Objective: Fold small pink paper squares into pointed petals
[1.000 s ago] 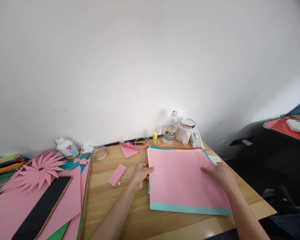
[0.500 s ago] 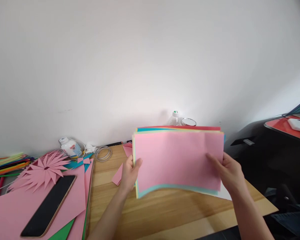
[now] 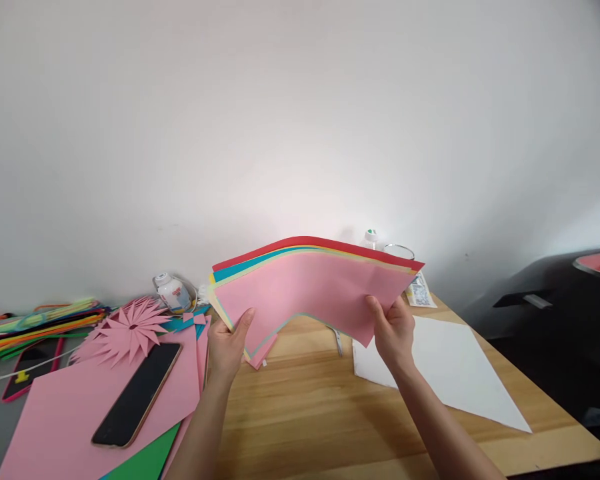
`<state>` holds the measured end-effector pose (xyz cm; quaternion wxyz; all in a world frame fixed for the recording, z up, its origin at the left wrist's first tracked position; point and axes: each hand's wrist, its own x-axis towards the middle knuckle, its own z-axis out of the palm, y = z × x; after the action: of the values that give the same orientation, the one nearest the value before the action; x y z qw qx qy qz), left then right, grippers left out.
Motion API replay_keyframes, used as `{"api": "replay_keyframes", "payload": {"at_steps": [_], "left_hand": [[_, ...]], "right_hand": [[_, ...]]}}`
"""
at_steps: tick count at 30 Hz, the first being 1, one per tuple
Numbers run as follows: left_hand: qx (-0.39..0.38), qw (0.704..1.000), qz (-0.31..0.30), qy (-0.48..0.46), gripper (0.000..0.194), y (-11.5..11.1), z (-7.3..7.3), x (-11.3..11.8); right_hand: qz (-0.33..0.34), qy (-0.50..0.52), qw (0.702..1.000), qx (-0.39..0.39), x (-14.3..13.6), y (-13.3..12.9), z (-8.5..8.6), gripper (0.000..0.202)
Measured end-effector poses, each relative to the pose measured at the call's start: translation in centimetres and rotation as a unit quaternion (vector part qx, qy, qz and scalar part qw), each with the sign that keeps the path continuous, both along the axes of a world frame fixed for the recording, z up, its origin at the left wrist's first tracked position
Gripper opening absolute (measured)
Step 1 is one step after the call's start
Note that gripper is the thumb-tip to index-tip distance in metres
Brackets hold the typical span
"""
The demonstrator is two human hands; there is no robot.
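Observation:
A stack of coloured paper (image 3: 305,287) is held up over the wooden table, bowed upward in the middle. Its front sheet is pink, with pale green, blue, yellow and red edges showing behind. My left hand (image 3: 230,343) grips the stack's lower left side, thumb in front. On the right side my right hand (image 3: 394,328) pinches it the same way. A white sheet (image 3: 445,367) lies on the table under my right forearm. Part of a pair of scissors (image 3: 338,340) shows below the stack; the rest is hidden.
At left, a black phone (image 3: 137,393) rests on pink paper (image 3: 45,427) beside a folded pink paper flower (image 3: 133,328). Several pipe cleaners (image 3: 40,330) and a white bottle (image 3: 173,292) stand or lie behind. A clear bottle (image 3: 371,239) is near the wall (image 3: 300,120).
Both hands have shifted left in the view with the paper stack, which has gone from nearly flat to strongly arched. More of the white sheet and the scissors now show.

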<state>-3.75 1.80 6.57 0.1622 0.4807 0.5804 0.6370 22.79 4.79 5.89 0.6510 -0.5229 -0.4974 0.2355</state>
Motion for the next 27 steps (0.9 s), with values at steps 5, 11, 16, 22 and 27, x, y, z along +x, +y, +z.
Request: {"api": "replay_keyframes", "payload": {"at_steps": [5,11,16,22,27], "left_hand": [[-0.026,0.999,0.025,0.039,0.024,-1.1,-0.6,-1.3],[-0.131,0.990,-0.037,0.027,0.033,-1.7,-3.0,-2.5],[-0.132,0.990,-0.058,0.004,0.040,-1.3,-3.6,-2.8],[-0.085,0.996,-0.012,0.020,0.038,-1.5,-2.6,-2.7],[-0.134,0.981,-0.138,0.032,0.044,-2.3,-0.6,-4.8]], "right_hand": [[0.050,0.025,0.998,-0.033,-0.4,-0.5,-1.1,0.036],[0.175,-0.006,0.979,-0.101,0.2,-0.2,-3.6,0.036],[0.213,-0.023,0.969,-0.124,0.1,0.3,-4.7,0.034],[0.171,-0.047,0.979,-0.100,-1.2,0.0,-3.5,0.035],[0.231,-0.052,0.967,-0.096,-0.7,-0.2,-2.7,0.030]]}}
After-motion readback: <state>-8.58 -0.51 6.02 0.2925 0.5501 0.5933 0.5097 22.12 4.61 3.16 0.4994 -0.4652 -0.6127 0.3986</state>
